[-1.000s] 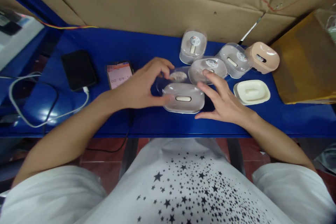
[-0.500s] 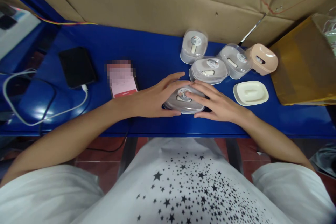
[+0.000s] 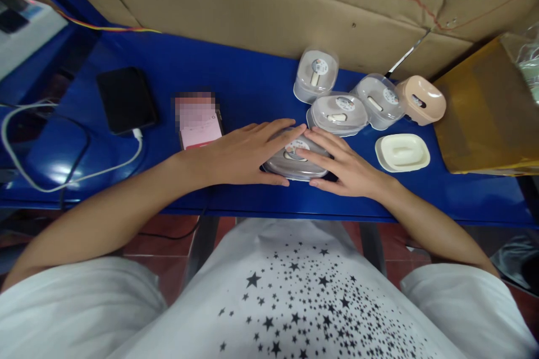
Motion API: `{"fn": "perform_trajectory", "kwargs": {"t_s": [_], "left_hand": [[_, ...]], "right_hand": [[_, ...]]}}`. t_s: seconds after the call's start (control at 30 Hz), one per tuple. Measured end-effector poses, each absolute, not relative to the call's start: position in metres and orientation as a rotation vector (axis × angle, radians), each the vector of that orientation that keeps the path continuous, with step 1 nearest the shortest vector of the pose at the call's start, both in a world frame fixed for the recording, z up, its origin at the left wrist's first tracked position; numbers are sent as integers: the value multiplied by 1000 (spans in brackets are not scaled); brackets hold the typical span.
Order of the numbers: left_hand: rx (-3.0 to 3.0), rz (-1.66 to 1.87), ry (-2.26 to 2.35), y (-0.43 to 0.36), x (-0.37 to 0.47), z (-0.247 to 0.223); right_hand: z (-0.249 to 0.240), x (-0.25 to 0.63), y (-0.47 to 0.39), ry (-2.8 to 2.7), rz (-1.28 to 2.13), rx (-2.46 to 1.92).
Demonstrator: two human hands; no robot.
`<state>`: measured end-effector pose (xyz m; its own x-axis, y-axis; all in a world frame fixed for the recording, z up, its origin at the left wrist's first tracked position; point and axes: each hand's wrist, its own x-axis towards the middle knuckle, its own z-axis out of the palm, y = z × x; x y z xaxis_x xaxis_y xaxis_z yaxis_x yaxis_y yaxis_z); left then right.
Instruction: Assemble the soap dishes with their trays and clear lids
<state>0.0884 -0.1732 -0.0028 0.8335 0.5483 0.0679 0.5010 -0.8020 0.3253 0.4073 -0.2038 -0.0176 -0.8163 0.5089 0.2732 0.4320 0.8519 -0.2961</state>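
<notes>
An oval soap box (image 3: 295, 170) with a clear lid and a round sticker sits on the blue table, close to its front edge. My left hand (image 3: 248, 154) grips its left side, the thumb at the near rim and the fingers over the far part. From the right, my right hand (image 3: 347, 165) holds the same box, with one finger reaching over the lid by the sticker. The fingertips of both hands almost meet behind it. The hands hide both ends of the box.
Behind are three more clear-lidded soap boxes (image 3: 316, 76), a peach soap dish (image 3: 425, 100) and a cream dish part (image 3: 403, 152). A cardboard box (image 3: 484, 118) stands right. To the left lie a phone (image 3: 200, 120) and a black device (image 3: 125, 100) with a white cable (image 3: 118, 165).
The camera view has shifted slightly. Both hands stay around the soap box, and my left hand's fingers have drawn closer together over its far side.
</notes>
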Motion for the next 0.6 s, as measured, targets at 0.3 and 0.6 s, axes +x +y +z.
{"fn": "perform_trajectory", "kwargs": {"t_s": [0.3, 0.6], "left_hand": [[2553, 188, 795, -174, 83, -1], [2486, 170, 805, -167, 83, -4]], "right_hand": [[-37, 399, -198, -2546, 166, -522], [-36, 406, -195, -2600, 235, -579]]}}
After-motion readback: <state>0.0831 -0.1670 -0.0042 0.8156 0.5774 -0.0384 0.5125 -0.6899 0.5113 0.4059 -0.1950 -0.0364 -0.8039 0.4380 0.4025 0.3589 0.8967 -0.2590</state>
